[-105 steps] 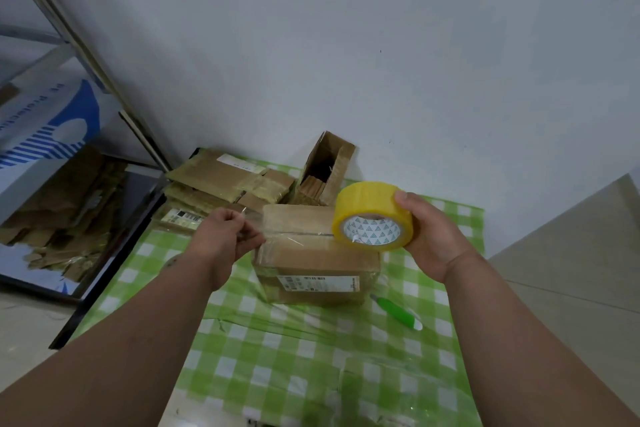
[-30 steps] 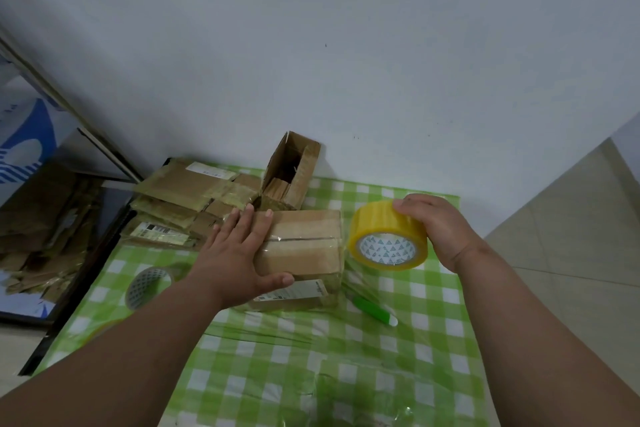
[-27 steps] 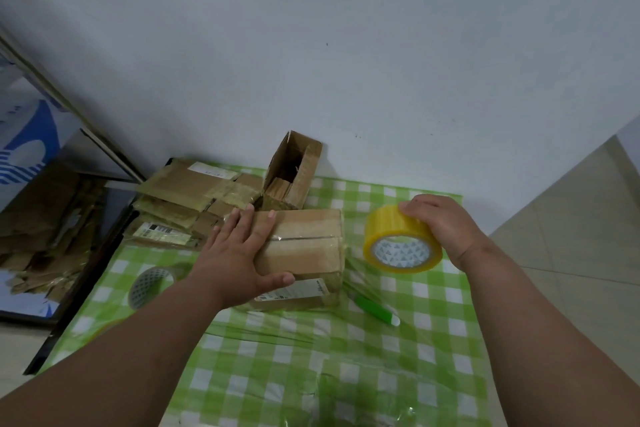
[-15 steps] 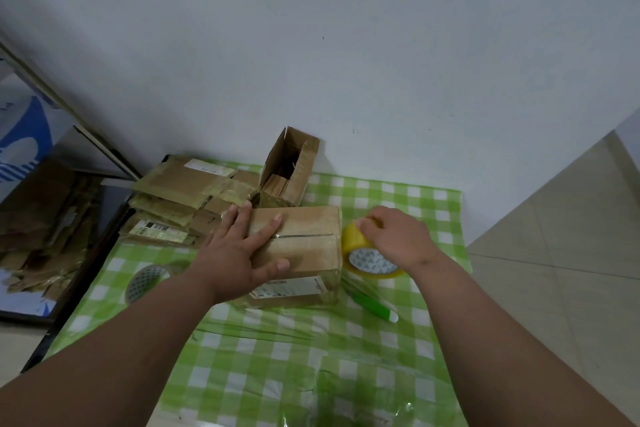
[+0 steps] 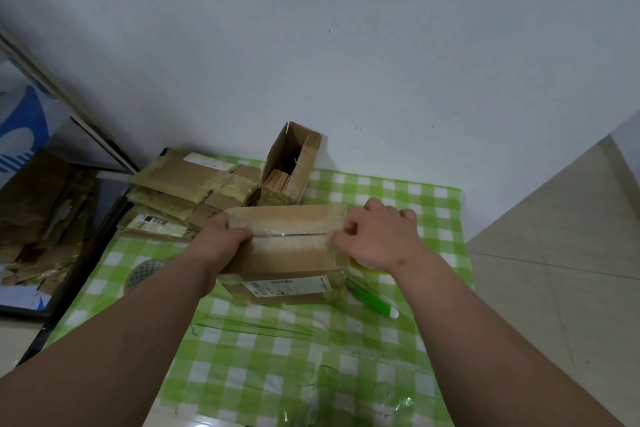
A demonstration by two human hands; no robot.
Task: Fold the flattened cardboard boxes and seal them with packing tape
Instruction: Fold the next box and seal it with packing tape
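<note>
A closed cardboard box [image 5: 287, 250] with clear tape along its top seam lies on the green checked tablecloth [image 5: 277, 357]. My left hand [image 5: 221, 243] grips the box's left end, thumb on top. My right hand [image 5: 377, 239] has curled fingers around the box's right end, by the tape. The yellow tape roll [image 5: 363, 269] lies on the cloth under my right wrist, mostly hidden. A stack of flattened boxes [image 5: 187, 191] lies at the back left.
A small open box [image 5: 292, 163] stands on end behind the closed one, near the wall. A second tape roll [image 5: 142, 274] lies left of my left forearm. A green pen-like tool [image 5: 374, 302] lies right of the box. Cardboard scraps [image 5: 34, 218] lie on the floor at left.
My right hand left the yellow roll on the cloth and moved up to the box's right end. My left hand slid from flat on top to gripping the left end.
</note>
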